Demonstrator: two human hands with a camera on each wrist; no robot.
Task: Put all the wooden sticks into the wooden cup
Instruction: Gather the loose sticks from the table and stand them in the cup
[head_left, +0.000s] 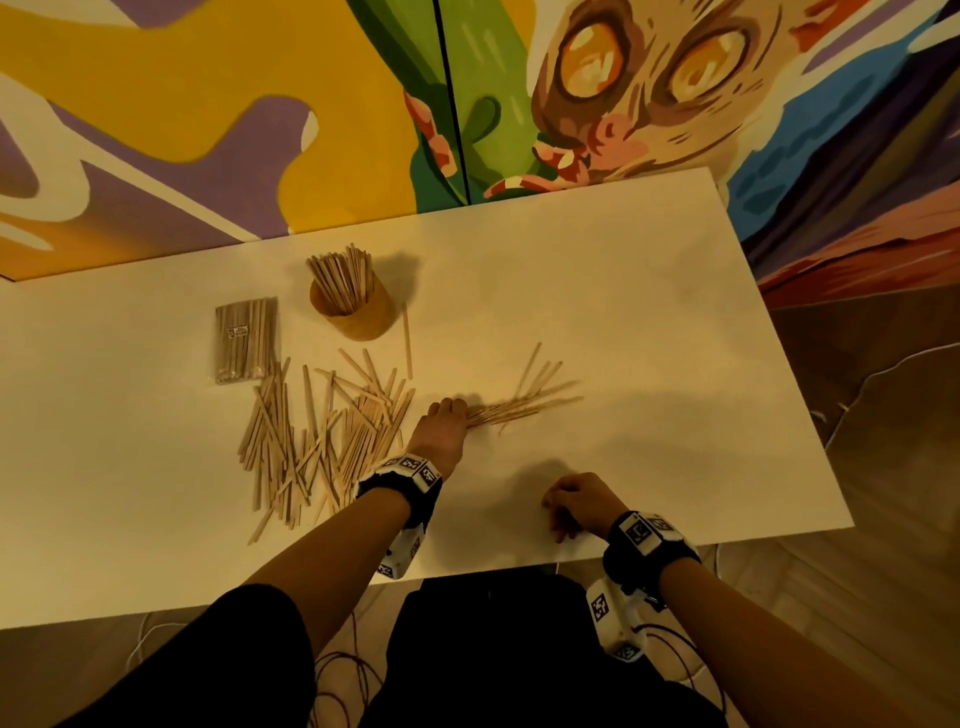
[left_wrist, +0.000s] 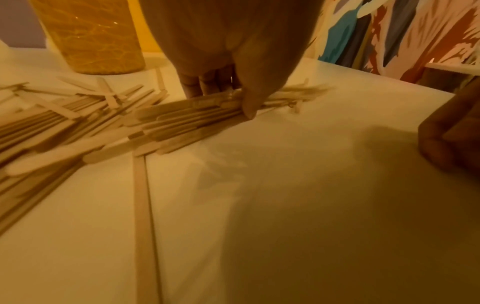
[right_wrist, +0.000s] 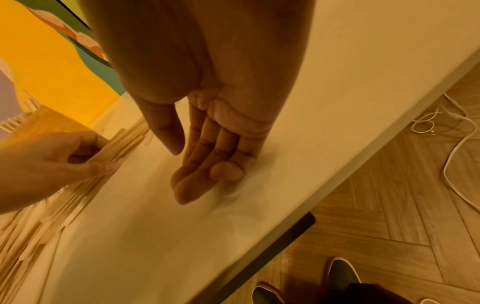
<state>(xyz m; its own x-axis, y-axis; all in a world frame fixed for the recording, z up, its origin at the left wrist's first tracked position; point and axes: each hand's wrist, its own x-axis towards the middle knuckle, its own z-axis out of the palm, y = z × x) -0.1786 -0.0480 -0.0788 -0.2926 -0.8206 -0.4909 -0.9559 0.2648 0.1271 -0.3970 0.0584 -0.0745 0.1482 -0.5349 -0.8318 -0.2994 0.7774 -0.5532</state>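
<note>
A round wooden cup (head_left: 358, 312) stands at the back left of the white table (head_left: 649, 291), with several sticks upright in it. A loose pile of flat wooden sticks (head_left: 322, 441) lies in front of it. My left hand (head_left: 441, 423) grips a bundle of sticks (head_left: 519, 405) that fans out to the right just above the table; in the left wrist view thumb and fingers pinch this bundle (left_wrist: 207, 107). My right hand (head_left: 571, 501) hovers near the front edge, fingers relaxed and holding nothing; the same hand (right_wrist: 205, 164) shows empty in its wrist view.
A wrapped pack of sticks (head_left: 245, 338) lies left of the cup. One single stick (head_left: 408, 340) lies just right of the cup. A painted wall panel (head_left: 208, 104) rises behind the table. White cables (right_wrist: 451, 144) trail on the wooden floor at the right.
</note>
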